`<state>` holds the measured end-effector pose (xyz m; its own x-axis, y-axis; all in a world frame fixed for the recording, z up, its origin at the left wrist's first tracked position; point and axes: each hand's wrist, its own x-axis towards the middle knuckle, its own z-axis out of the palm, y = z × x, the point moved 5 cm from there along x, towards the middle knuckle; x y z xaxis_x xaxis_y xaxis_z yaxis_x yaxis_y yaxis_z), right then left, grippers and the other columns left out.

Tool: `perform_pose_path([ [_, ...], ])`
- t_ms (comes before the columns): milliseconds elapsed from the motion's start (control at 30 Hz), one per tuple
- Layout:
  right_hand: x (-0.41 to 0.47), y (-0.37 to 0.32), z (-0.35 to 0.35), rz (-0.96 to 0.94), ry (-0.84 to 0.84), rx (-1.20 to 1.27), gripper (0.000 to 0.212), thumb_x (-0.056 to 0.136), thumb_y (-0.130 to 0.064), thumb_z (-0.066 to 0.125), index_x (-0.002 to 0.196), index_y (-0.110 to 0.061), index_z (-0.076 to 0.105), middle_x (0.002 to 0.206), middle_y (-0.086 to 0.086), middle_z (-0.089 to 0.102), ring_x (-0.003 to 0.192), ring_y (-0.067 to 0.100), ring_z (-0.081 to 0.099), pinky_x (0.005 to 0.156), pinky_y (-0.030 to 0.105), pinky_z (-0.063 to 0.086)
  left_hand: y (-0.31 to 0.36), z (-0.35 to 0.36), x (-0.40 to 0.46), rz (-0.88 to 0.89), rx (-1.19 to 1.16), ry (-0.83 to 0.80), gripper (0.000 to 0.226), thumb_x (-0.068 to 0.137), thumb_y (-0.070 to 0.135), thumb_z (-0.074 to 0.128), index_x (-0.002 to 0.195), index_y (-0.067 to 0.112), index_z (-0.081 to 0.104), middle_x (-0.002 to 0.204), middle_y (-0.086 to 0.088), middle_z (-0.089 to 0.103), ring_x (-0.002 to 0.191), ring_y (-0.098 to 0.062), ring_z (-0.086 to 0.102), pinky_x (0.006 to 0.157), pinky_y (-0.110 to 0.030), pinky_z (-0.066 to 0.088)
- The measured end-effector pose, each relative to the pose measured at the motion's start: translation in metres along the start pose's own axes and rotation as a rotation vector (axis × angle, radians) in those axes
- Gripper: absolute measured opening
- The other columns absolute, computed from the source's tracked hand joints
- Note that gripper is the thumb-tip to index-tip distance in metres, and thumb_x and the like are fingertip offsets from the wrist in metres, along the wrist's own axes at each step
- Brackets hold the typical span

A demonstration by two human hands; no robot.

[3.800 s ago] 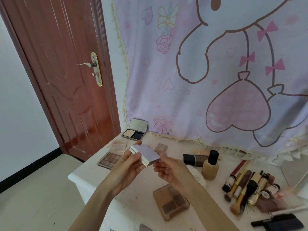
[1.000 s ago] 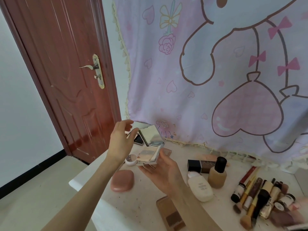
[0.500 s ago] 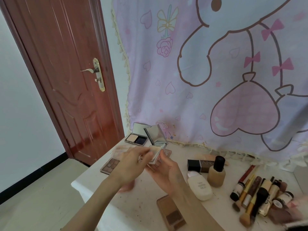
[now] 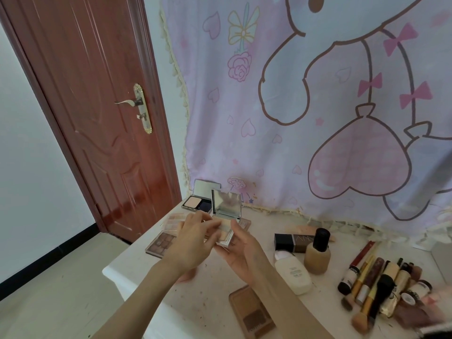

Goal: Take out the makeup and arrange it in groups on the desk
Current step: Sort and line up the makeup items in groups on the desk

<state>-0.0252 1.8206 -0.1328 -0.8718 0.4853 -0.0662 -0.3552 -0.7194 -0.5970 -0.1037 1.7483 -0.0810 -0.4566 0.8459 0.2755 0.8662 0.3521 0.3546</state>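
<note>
Since approx. 1 s ago left hand (image 4: 195,237) came down onto open compact (image 4: 225,222), fingers pinching it; right hand (image 4: 241,250) cups it above desk (image 4: 137,263). Step: sorting compacts. Next, I think: set it w/ other compact (image 4: 199,200).

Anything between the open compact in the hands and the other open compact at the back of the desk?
Nothing visible: the held compact, gripped by both the left hand and right hand, sits just in front of the back compact.

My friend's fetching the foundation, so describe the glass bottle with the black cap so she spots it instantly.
On the white desk below the pink cartoon wall hanging, look right of the hands. The beige glass foundation bottle with black cap stands upright before a lying black box; the white bottle beside it lies flat.
</note>
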Motion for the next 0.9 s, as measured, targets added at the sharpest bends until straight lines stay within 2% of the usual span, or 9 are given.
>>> perform_pose_path([
  [100, 0.004, 0.000, -0.003, -0.008, 0.092, -0.132, 0.016, 0.088, -0.003, 0.056, 0.089, -0.001, 0.072, 0.098, 0.022, 0.068, 0.087, 0.028, 0.068, 0.074, 0.033, 0.057, -0.007, 0.004, 0.001, -0.002, -0.001, -0.030, 0.030, 0.094, 0.028, 0.049, 0.123, 0.029, 0.058, 0.116, 0.007, 0.052, 0.114, -0.014, 0.040, 0.102, -0.034, 0.028],
  [167, 0.009, 0.000, -0.007, 0.002, 0.189, -0.191, 0.025, 0.087, 0.007, 0.053, 0.079, -0.004, 0.073, 0.091, 0.020, 0.068, 0.084, 0.028, 0.066, 0.068, 0.033, 0.058, -0.013, 0.005, 0.005, 0.007, -0.030, -0.017, 0.029, 0.095, 0.023, 0.048, 0.121, 0.025, 0.060, 0.119, 0.007, 0.056, 0.117, -0.016, 0.044, 0.102, -0.036, 0.030],
  [300, 0.023, -0.002, -0.011, 0.071, 0.311, -0.257, 0.023, 0.086, 0.012, 0.047, 0.098, 0.001, 0.062, 0.087, 0.017, 0.065, 0.086, 0.029, 0.065, 0.067, 0.035, 0.059, -0.016, -0.014, 0.019, 0.040, -0.117, 0.248, 0.034, 0.090, 0.009, 0.047, 0.123, 0.011, 0.058, 0.123, -0.005, 0.056, 0.116, -0.022, 0.050, 0.090, -0.023, 0.031],
  [367, 0.032, -0.005, -0.008, 0.097, 0.330, -0.282, 0.026, 0.086, 0.013, 0.047, 0.107, 0.005, 0.059, 0.081, 0.018, 0.061, 0.088, 0.032, 0.063, 0.070, 0.038, 0.058, -0.017, -0.023, 0.035, 0.094, -0.066, 0.293, 0.039, 0.089, 0.003, 0.045, 0.127, 0.006, 0.054, 0.126, -0.011, 0.054, 0.116, -0.028, 0.051, 0.093, -0.027, 0.033],
  [467, 0.052, -0.013, -0.005, 0.109, 0.332, -0.332, 0.029, 0.084, 0.012, 0.049, 0.110, 0.004, 0.060, 0.103, 0.028, 0.063, 0.088, 0.033, 0.064, 0.066, 0.036, 0.057, -0.019, -0.019, 0.070, 0.178, 0.053, 0.160, 0.053, 0.084, -0.006, 0.042, 0.136, 0.005, 0.043, 0.141, -0.016, 0.042, 0.127, -0.033, 0.044, 0.102, -0.043, 0.038],
  [533, 0.069, -0.020, -0.008, 0.094, 0.342, -0.352, 0.029, 0.083, 0.012, 0.051, 0.109, 0.003, 0.062, 0.101, 0.022, 0.063, 0.083, 0.029, 0.063, 0.063, 0.034, 0.057, -0.022, -0.010, 0.092, 0.169, 0.135, 0.035, 0.064, 0.084, -0.010, 0.040, 0.143, 0.011, 0.030, 0.151, -0.009, 0.027, 0.138, -0.025, 0.029, 0.109, -0.040, 0.028],
  [600, 0.088, -0.027, -0.013, 0.074, 0.368, -0.358, 0.032, 0.081, 0.013, 0.053, 0.110, 0.004, 0.062, 0.099, 0.021, 0.064, 0.087, 0.031, 0.063, 0.067, 0.037, 0.055, -0.025, -0.002, 0.112, 0.161, 0.194, -0.041, 0.067, 0.084, -0.009, 0.037, 0.146, 0.014, 0.024, 0.154, -0.003, 0.020, 0.140, -0.019, 0.024, 0.108, -0.035, 0.024],
  [800, 0.136, -0.035, -0.035, 0.089, 0.416, -0.366, 0.037, 0.075, 0.023, 0.052, 0.110, 0.012, 0.057, 0.108, 0.026, 0.064, 0.101, 0.041, 0.062, 0.089, 0.050, 0.050, -0.038, 0.024, 0.166, 0.144, 0.166, -0.126, 0.066, 0.085, -0.011, 0.033, 0.145, 0.017, 0.026, 0.151, -0.001, 0.027, 0.132, -0.023, 0.035, 0.102, -0.033, 0.031],
  [900, 0.155, -0.037, -0.046, 0.074, 0.462, -0.390, 0.036, 0.074, 0.025, 0.051, 0.107, 0.012, 0.058, 0.108, 0.027, 0.063, 0.100, 0.042, 0.062, 0.085, 0.049, 0.052, -0.043, 0.039, 0.183, 0.139, 0.127, -0.163, 0.066, 0.084, -0.013, 0.032, 0.144, 0.016, 0.029, 0.150, -0.004, 0.027, 0.125, -0.029, 0.043, 0.100, -0.034, 0.036],
])
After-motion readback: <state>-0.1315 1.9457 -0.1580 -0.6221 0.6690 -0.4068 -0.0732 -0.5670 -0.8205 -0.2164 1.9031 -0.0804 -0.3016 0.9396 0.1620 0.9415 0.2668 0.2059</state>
